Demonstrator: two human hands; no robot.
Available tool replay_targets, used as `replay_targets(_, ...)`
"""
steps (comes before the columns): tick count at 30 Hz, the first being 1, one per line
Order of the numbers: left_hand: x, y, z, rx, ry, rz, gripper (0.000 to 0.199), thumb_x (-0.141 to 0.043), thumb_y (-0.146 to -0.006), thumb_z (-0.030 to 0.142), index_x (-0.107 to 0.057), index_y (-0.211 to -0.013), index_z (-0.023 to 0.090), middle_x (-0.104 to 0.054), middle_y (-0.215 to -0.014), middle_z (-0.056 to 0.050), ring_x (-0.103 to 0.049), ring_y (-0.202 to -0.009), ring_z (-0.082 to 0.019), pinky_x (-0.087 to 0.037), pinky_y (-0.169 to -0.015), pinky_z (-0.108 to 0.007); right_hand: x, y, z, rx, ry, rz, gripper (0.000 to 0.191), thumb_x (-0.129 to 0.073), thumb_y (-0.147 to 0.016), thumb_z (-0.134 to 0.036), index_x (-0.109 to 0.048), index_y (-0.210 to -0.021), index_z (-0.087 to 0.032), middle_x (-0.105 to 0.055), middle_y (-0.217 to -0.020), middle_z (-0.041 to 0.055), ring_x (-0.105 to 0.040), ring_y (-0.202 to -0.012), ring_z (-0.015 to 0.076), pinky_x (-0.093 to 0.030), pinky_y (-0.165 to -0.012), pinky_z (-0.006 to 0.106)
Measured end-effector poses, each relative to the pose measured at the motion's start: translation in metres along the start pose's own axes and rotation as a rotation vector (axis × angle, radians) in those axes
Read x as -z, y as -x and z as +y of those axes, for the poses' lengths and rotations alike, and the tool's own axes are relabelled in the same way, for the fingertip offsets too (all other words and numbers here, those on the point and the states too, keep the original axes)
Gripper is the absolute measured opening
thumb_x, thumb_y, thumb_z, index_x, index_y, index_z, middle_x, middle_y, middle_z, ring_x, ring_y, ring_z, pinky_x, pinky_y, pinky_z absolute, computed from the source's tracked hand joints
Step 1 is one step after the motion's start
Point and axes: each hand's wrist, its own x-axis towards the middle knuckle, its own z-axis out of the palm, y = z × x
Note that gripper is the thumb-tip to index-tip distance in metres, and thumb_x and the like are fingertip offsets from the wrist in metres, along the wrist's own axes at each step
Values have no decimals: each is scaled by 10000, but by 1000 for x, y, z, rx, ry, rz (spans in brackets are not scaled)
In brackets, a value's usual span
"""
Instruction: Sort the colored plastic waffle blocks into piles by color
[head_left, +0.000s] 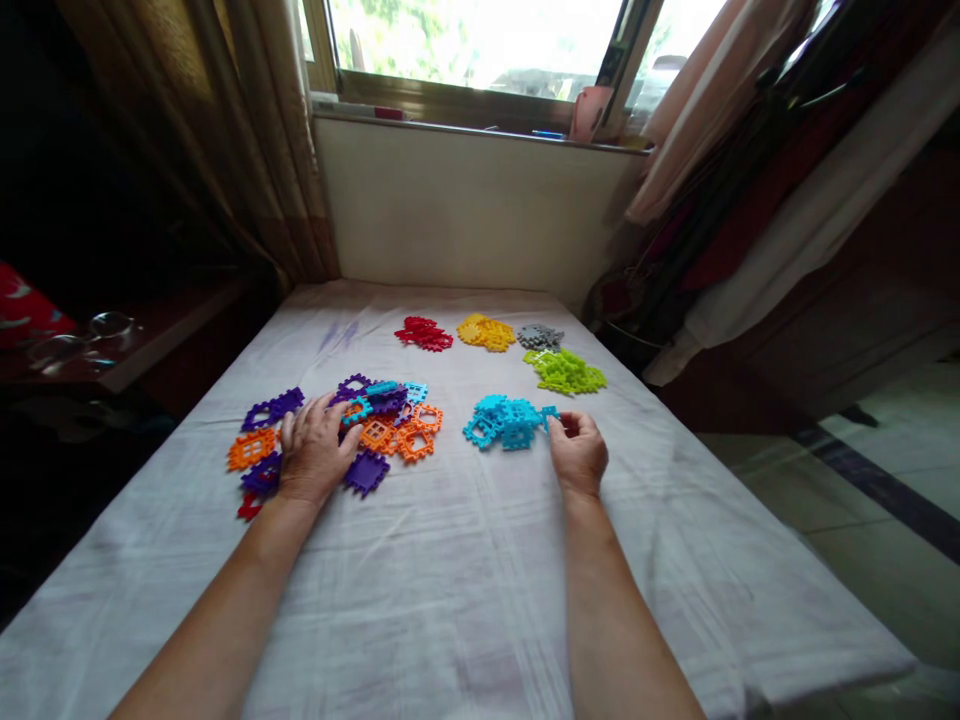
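Five single-colour piles of toothed plastic pieces on a pale cloth [465, 560]; landmark, the light-blue pile [519, 412]. Right hand [579, 452] just right of the landmark, fingertips closed in a pinch on one light-blue piece [550, 412], which stands at the pile's right edge; whether it touches the pile, cannot tell. Left hand [313, 450] well left of the landmark, palm down, fingers spread and bent over pieces; whether it grips any, cannot tell. Mixed heap [388, 432] between left hand and landmark: orange, purple and some light-blue pieces, overlapping. Solid purple piece [366, 472] on the heap's near side, lower left of landmark. Farther left of landmark, past the left hand, an orange piece [253, 450] among purple ones, a red piece [248, 508] nearest the wearer. Beyond landmark: red pile [424, 334] to the left, yellow pile [486, 332] about straight behind, grey pile [540, 338] to the right, green pile [568, 373] right and nearer.
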Motion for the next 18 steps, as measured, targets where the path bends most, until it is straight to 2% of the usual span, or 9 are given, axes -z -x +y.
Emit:
replay_targets(5, -4, 1, -7, -11, 25, -15, 213, -512, -888, 333, -666, -982, 220, -652, -1308, -132, -563, -1256, -307, -303, -1124, -587, -9, 11, -5, 25, 17, -82, 407, -561, -705, -578, -673, -791, -196, -722, -775, 84, -601, -640, 194, -462, -651, 314)
replay_targets(8, -2, 2, -8, -42, 68, 60, 205, -507, -906, 330, -661, -978, 215, -677, -1264, -130, -590, -1220, -312, -309, -1116, -598, -9, 13, -8, 39, 8, -115, 415, -545, -707, -583, -681, -780, -197, -725, -778, 88, -610, -650, 197, -477, -673, 320)
replay_targets(11, 5, 3, -4, -118, 145, 162, 208, -518, -926, 352, -658, -1002, 218, -674, -1268, -125, -594, -1222, -307, -336, -1116, -571, -7, 9, -8, 14, -4, -70, 405, -497, -729, -556, -678, -764, -196, -724, -759, 95, -624, -672, 207, -485, -680, 324)
replay_targets(15, 10, 11, 17, -265, 317, 218, 181, -548, -933, 334, -650, -1041, 231, -630, -1328, -110, -584, -1247, -259, -438, -1076, -461, -4, 7, -11, -4, -60, -1, 401, -485, -727, -551, -668, -754, -195, -718, -724, 89, -627, -664, 215, -485, -675, 328)
replay_targets(18, 6, 24, 41, -382, 389, 178, 153, -548, -946, 291, -636, -1063, 246, -639, -1314, -94, -613, -1204, -227, -481, -1036, -429, -4, 18, -24, 70, -143, -66, 396, -505, -755, -560, -672, -755, -201, -716, -698, 64, -629, -639, 204, -491, -669, 319)
